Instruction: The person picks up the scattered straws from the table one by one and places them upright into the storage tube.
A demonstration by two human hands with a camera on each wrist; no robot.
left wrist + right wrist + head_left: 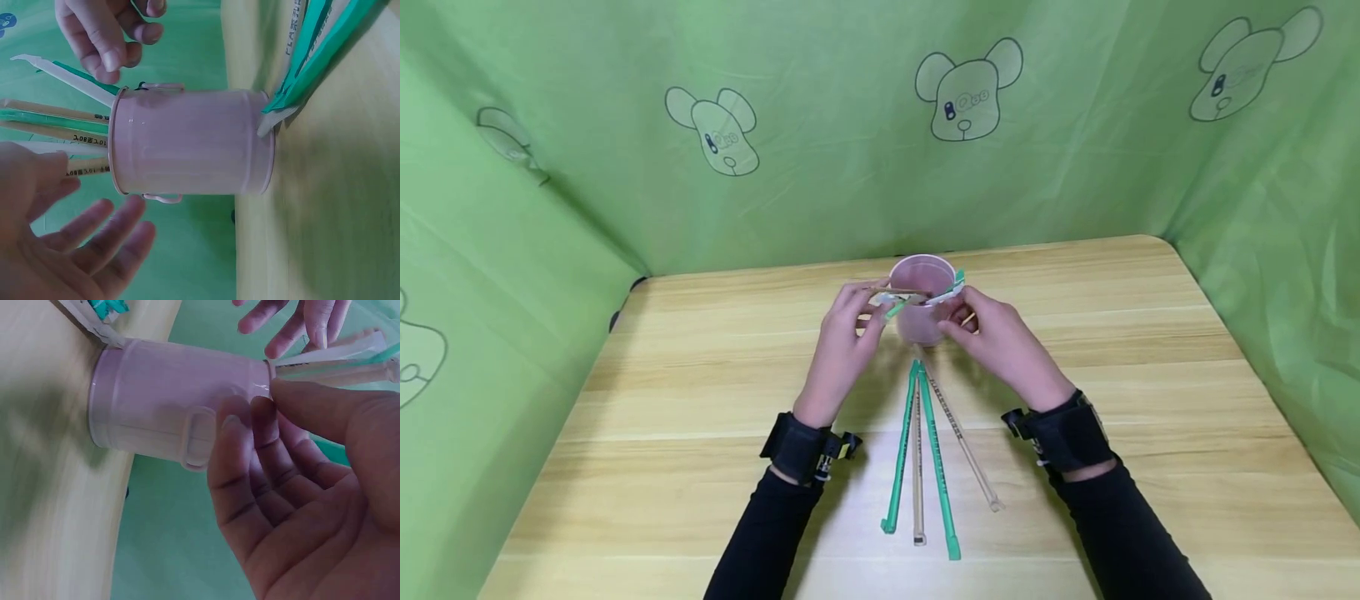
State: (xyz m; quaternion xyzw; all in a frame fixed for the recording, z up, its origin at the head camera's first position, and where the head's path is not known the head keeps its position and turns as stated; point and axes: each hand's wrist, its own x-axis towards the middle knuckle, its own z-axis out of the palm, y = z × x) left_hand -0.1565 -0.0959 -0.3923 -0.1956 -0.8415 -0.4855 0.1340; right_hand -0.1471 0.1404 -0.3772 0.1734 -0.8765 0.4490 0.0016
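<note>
Head view: from where I stand, a big green cloth (842, 204) hangs all around, with animal faces (973, 100) drawn on it. In front of it is a wooden table (700, 358). Two arms in black sleeves (767, 533) reach over it, with a black band (800, 450) on each wrist.

The left hand (846, 333) is by the left side of the pink bucket (187, 144), up near the top. Its fingers are at the straws (56, 117) there, and three of them spread apart. I can't tell if the thumb and first finger pinch one. The right hand (1003, 337) is on the other side, near the rim, with its fingers loosely bent and their tips close to the thumb.

The bucket stands up on the table between the hands. The tan, white and green straws poke out of its top. Four more straws (936, 454), two green and two tan, lie in front of it like a fan, close together near its bottom. Little pink handles (186, 437) stick out from its sides
</note>
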